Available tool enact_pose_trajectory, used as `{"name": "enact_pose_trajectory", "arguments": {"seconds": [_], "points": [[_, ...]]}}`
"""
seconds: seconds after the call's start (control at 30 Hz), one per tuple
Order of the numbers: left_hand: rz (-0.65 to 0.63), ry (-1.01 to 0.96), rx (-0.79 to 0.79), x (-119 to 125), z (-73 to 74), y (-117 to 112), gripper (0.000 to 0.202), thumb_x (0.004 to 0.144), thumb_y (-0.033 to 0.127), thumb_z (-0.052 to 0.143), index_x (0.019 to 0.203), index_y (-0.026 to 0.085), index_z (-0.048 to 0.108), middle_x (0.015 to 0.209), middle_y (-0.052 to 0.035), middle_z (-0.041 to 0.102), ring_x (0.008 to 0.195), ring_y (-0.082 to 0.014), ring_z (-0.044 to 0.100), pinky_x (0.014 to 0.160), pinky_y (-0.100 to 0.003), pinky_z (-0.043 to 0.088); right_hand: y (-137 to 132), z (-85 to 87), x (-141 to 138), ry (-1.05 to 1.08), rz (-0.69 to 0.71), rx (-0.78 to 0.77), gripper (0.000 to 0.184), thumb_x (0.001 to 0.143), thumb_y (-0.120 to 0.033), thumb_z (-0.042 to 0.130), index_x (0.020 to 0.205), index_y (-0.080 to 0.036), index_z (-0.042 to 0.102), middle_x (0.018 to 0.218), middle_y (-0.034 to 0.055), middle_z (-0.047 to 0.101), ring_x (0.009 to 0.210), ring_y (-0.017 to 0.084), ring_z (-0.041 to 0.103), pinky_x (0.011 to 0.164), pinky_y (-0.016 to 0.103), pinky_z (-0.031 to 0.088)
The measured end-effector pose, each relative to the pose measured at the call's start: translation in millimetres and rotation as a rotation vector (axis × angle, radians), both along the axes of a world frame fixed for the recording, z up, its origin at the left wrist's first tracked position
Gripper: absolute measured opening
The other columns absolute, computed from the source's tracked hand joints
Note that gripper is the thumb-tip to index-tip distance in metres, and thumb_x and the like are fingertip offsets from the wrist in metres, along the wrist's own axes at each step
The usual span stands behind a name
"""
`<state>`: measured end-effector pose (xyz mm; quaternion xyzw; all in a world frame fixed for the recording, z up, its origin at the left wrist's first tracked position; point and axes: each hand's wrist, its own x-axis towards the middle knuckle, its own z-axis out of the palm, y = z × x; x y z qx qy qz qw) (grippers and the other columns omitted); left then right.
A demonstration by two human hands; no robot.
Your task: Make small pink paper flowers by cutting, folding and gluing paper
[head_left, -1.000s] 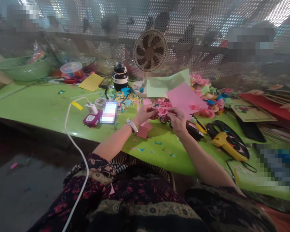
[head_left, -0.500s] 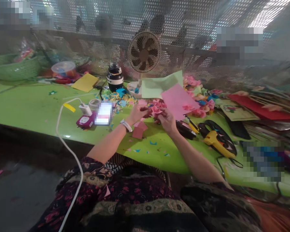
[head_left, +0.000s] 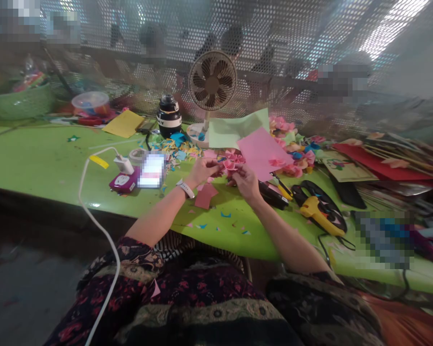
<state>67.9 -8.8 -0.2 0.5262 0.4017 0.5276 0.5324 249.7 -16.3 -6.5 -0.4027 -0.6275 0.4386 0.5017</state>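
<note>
A pink paper flower is held between my two hands above the green table. My left hand pinches its left side with thumb and forefinger, a white watch on the wrist. On the other side, my right hand has its fingers closed on the flower's right edge. Just below my left hand lies a folded piece of pink paper. More pink paper flowers lie right behind the held one. A flat pink sheet rests beyond my right hand.
A small fan and a black bottle stand at the back. A yellow glue gun lies at right near a stapler-like black tool. Left are a lit phone, a purple power adapter and a white cable.
The view has shifted slightly, so everything sits a little further left. Both hands keep hold of the paper flower, with only slight finger movement.
</note>
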Motion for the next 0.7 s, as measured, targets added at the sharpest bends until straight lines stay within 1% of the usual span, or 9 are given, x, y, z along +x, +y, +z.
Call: {"name": "enact_pose_trajectory", "arguments": {"seconds": [0.2, 0.33, 0.43, 0.5, 0.57, 0.63, 0.7], "points": [[0.004, 0.025, 0.001, 0, 4.0, -3, 0.027, 0.077, 0.033, 0.086, 0.075, 0.013, 0.067, 0.066, -0.0025, 0.07, 0.059, -0.0091, 0.065, 0.062, -0.023, 0.055, 1, 0.2, 1, 0.005, 0.009, 0.0, 0.03, 0.076, -0.039, 0.069, 0.1, -0.021, 0.064, 0.079, 0.0008, 0.069, 0.064, 0.015, 0.065, 0.059, 0.031, 0.063], [-0.047, 0.008, -0.024, -2, 6.5, -4, 0.023, 0.081, 0.032, 0.083, 0.079, 0.014, 0.069, 0.073, -0.0046, 0.074, 0.062, -0.0105, 0.069, 0.068, -0.026, 0.059, 0, 2.4, 1, -0.005, 0.012, -0.014, 0.03, 0.077, -0.037, 0.07, 0.102, -0.021, 0.064, 0.083, 0.0018, 0.071, 0.059, 0.014, 0.064, 0.06, 0.033, 0.063], [-0.078, 0.012, -0.042, -6, 9.5, -3, 0.016, 0.083, 0.027, 0.081, 0.085, 0.013, 0.072, 0.078, -0.006, 0.076, 0.066, -0.0117, 0.071, 0.072, -0.027, 0.06, -2, 5.1, 2, -0.03, 0.019, -0.001, 0.03, 0.082, -0.035, 0.068, 0.107, -0.021, 0.064, 0.09, 0.0036, 0.074, 0.061, 0.015, 0.067, 0.062, 0.033, 0.063], [-0.039, 0.018, -0.071, -10, 13.1, -1, 0.015, 0.083, 0.025, 0.081, 0.084, 0.013, 0.072, 0.076, -0.0059, 0.076, 0.066, -0.0121, 0.071, 0.072, -0.027, 0.06, -2, 5.7, 3, -0.054, 0.012, 0.0, 0.033, 0.085, -0.036, 0.066, 0.115, -0.021, 0.063, 0.09, 0.0035, 0.075, 0.062, 0.016, 0.069, 0.062, 0.033, 0.063], [0.041, 0.021, -0.107, -15, 18.1, 1, 0.016, 0.083, 0.022, 0.08, 0.079, 0.012, 0.069, 0.073, -0.0055, 0.074, 0.064, -0.0124, 0.071, 0.071, -0.028, 0.06, 0, 4.4, 4, -0.067, -0.011, -0.008, 0.037, 0.088, -0.037, 0.066, 0.121, -0.021, 0.062, 0.088, 0.0029, 0.075, 0.059, 0.015, 0.068, 0.059, 0.032, 0.062], [0.11, 0.03, -0.129, -21, 23.2, 1, 0.013, 0.085, 0.019, 0.077, 0.079, 0.012, 0.068, 0.072, -0.0058, 0.074, 0.064, -0.0137, 0.071, 0.072, -0.03, 0.061, 3, 2.0, 4, -0.067, -0.027, 0.0, 0.037, 0.088, -0.04, 0.067, 0.119, -0.02, 0.063, 0.086, 0.0027, 0.074, 0.055, 0.014, 0.066, 0.056, 0.031, 0.061], [0.149, 0.062, -0.147, -29, 26.1, 0, 0.007, 0.087, 0.014, 0.074, 0.082, 0.011, 0.07, 0.073, -0.0068, 0.074, 0.065, -0.0146, 0.072, 0.072, -0.031, 0.061, 5, 1.1, 3, -0.074, -0.014, 0.024, 0.033, 0.087, -0.043, 0.068, 0.111, -0.02, 0.067, 0.084, 0.0027, 0.073, 0.053, 0.013, 0.064, 0.052, 0.029, 0.059]]}}
